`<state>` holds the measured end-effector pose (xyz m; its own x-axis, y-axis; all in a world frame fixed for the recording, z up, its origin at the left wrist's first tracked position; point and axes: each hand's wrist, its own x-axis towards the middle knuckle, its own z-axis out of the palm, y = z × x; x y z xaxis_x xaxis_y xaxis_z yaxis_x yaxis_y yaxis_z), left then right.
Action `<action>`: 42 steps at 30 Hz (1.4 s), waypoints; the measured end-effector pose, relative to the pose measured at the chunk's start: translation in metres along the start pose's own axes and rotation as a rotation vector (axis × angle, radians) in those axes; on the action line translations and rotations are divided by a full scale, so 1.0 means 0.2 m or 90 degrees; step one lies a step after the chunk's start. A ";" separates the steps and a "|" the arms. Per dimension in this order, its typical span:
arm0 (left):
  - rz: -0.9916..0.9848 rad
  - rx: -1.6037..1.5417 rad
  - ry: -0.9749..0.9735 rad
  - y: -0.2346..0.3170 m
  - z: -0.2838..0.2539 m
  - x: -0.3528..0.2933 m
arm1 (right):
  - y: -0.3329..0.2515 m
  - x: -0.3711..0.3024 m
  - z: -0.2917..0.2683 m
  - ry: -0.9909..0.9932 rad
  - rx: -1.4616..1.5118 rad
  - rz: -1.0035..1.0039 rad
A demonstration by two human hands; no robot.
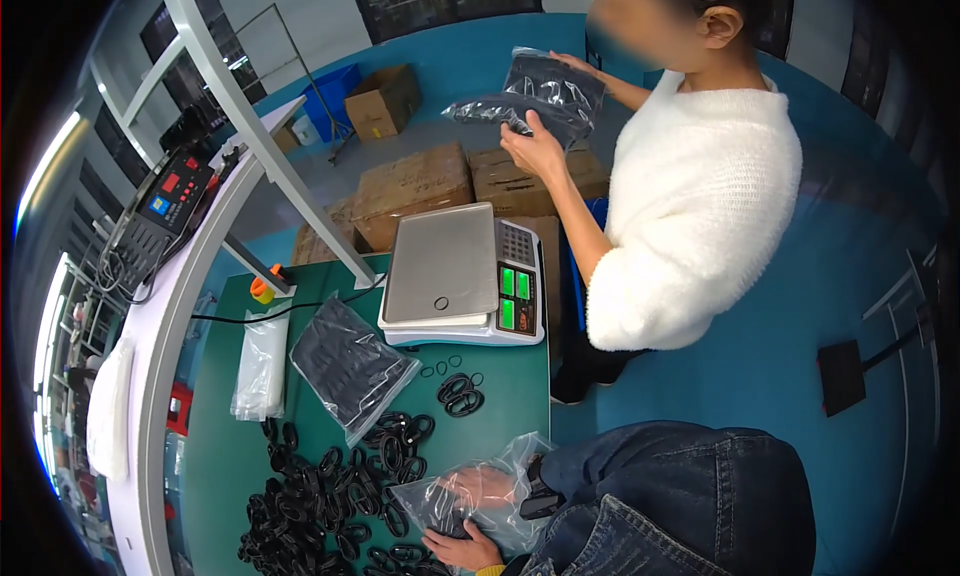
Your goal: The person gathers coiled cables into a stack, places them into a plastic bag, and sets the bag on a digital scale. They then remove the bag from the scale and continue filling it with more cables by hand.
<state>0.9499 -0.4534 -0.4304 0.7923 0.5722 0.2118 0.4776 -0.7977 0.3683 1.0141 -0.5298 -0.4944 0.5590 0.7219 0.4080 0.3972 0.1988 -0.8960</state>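
Note:
A clear plastic bag lies low over the table, between my two hands. My left hand closes on its near edge, thumb on top. Inside the bag, seen through the film, is my right hand, with the bag's mouth round the wrist and black watch. Its fingers are bent, and what they hold is hidden by the glare. Something dark shows in the bag by my left thumb. Beside the bag, a heap of black oval loops spreads leftward, and a smaller cluster of loops lies beyond.
A digital scale with one small ring on its pan stands at the back. A filled bag of black items and flat clear bags lie left. A co-worker in white holds filled bags. Cardboard boxes stand behind.

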 end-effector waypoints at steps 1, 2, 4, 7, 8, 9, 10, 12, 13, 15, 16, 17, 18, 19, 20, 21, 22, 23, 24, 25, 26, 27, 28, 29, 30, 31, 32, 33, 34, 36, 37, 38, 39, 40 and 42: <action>0.008 -0.007 0.004 0.00 0.00 0.00 | 0.00 0.01 0.00 -0.004 0.023 0.004; 0.009 -0.009 -0.001 0.00 0.00 0.00 | 0.01 0.00 0.08 -0.009 0.047 0.008; 0.010 0.001 0.001 -0.01 0.01 0.01 | 0.02 0.20 0.19 -0.018 0.096 0.015; 0.006 0.011 0.003 0.00 0.04 0.03 | 0.03 0.04 0.08 -0.040 0.179 0.023; 0.002 0.018 0.007 0.00 0.05 0.04 | 0.02 0.02 0.09 -0.053 0.211 0.024; 0.000 0.023 0.013 0.00 0.03 0.03 | -0.01 0.00 0.13 -0.065 0.242 0.024; -0.001 0.026 0.014 0.00 0.03 0.04 | 0.01 0.24 0.25 -0.072 0.270 0.022; 0.008 0.038 0.036 0.03 0.03 0.02 | -0.01 0.24 0.27 -0.082 0.323 0.015; 0.015 0.044 0.047 0.04 0.03 0.02 | -0.03 0.00 0.13 -0.086 0.347 0.011; 0.016 0.073 0.076 -0.02 0.12 0.00 | -0.02 0.06 0.14 -0.091 0.402 -0.004; 0.011 0.102 0.104 -0.09 0.17 0.01 | -0.02 0.11 0.18 -0.095 0.433 -0.014; 0.010 0.122 0.126 -0.11 0.19 0.01 | -0.02 0.12 0.19 -0.093 0.457 -0.018; 0.017 0.123 0.125 -0.15 0.21 0.01 | -0.01 0.13 0.20 -0.093 0.481 -0.022; 0.032 0.132 0.138 -0.19 0.22 0.02 | -0.01 0.15 0.22 -0.093 0.505 -0.026; 0.049 0.134 0.146 -0.18 0.24 0.01 | 0.00 0.13 0.21 -0.089 0.524 -0.025; 0.065 0.136 0.153 -0.17 0.26 0.00 | 0.01 0.11 0.20 -0.085 0.543 -0.023; 0.067 0.135 0.149 -0.16 0.26 0.00 | 0.02 0.14 0.22 -0.086 0.569 -0.023; 0.066 0.135 0.139 -0.16 0.27 -0.01 | 0.02 0.15 0.23 -0.087 0.594 -0.022; 0.066 0.134 0.129 -0.15 0.27 -0.02 | 0.02 0.15 0.24 -0.087 0.618 -0.021; 0.060 0.138 0.126 -0.15 0.26 -0.01 | 0.03 0.15 0.26 -0.096 0.646 -0.023; 0.054 0.142 0.123 -0.15 0.25 0.00 | 0.05 0.15 0.27 -0.099 0.648 -0.023; 0.048 0.145 0.120 -0.16 0.24 0.00 | 0.06 0.16 0.29 -0.096 0.653 -0.024; 0.042 0.148 0.117 -0.16 0.23 0.01 | 0.06 0.16 0.30 -0.094 0.659 -0.025; 0.034 0.152 0.115 -0.16 0.22 0.01 | 0.07 0.16 0.32 -0.093 0.665 -0.027; 0.034 0.149 0.109 -0.15 0.22 0.01 | 0.08 0.15 0.31 -0.083 0.665 -0.027; 0.033 0.147 0.104 -0.14 0.21 0.02 | 0.09 0.15 0.31 -0.075 0.665 -0.027; 0.031 0.145 0.099 -0.13 0.21 0.02 | 0.10 0.14 0.31 -0.068 0.666 -0.027; 0.028 0.143 0.095 -0.11 0.20 0.02 | 0.11 0.14 0.30 -0.061 0.666 -0.027; 0.029 0.139 0.095 -0.10 0.19 0.02 | 0.13 0.08 0.23 -0.061 0.662 -0.026; 0.020 0.132 0.081 -0.07 0.16 0.02 | 0.17 0.01 0.09 0.037 0.770 0.033; 0.009 0.134 0.076 -0.08 0.14 0.01 | 0.17 0.00 0.05 0.082 0.829 0.065; -0.002 0.137 0.082 -0.09 0.13 0.01 | 0.18 -0.01 0.02 0.126 0.885 0.099; 0.002 0.126 0.077 -0.07 0.14 0.00 | 0.19 -0.04 -0.06 0.189 0.929 0.131; 0.006 0.115 0.073 -0.05 0.15 0.00 | 0.19 -0.06 -0.12 0.252 0.972 0.163; -0.009 0.111 0.081 -0.07 0.13 0.00 | 0.18 -0.03 -0.18 0.295 1.019 0.204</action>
<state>0.9529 -0.4478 -0.4595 0.7367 0.5936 0.3240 0.5552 -0.8044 0.2115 1.0522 -0.5504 -0.5231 0.7305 0.6805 -0.0572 -0.6825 0.7246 -0.0951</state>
